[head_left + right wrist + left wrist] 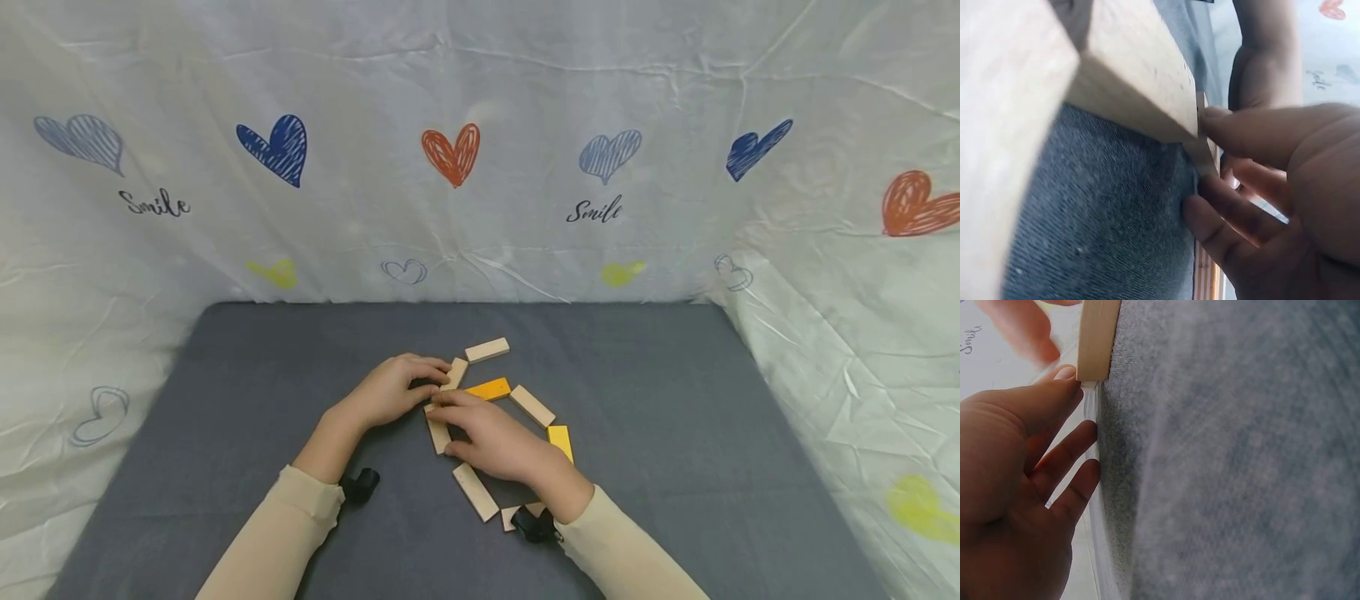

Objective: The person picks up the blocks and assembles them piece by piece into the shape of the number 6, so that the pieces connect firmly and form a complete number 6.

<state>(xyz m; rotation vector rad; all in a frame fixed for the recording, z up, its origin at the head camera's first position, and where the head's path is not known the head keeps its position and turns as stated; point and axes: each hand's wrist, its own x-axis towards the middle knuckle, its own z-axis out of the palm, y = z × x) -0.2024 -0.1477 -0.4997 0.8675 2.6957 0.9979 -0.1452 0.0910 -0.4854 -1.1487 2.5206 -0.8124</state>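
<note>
Several wooden blocks lie in a broken curved line on the grey cloth. My left hand (393, 387) is at a plain wooden block (456, 372), thumb and fingers bent about its left side and near end. Just nearer, my right hand (491, 433) spans another plain block (438, 433), thumb at its near end and fingers over its far end. The two hands almost meet between these blocks. In the right wrist view the right thumb (1241, 131) is against a block end (1147, 75). The left thumb (1041, 400) is beside a block's end (1094, 350) in the left wrist view.
An orange block (489, 389), a plain block (532, 406) and a yellow block (560, 442) curve along the right. Another plain block (487, 349) lies farthest back, and one (476, 492) lies nearer. A white heart-printed cloth (510, 217) hangs behind the table.
</note>
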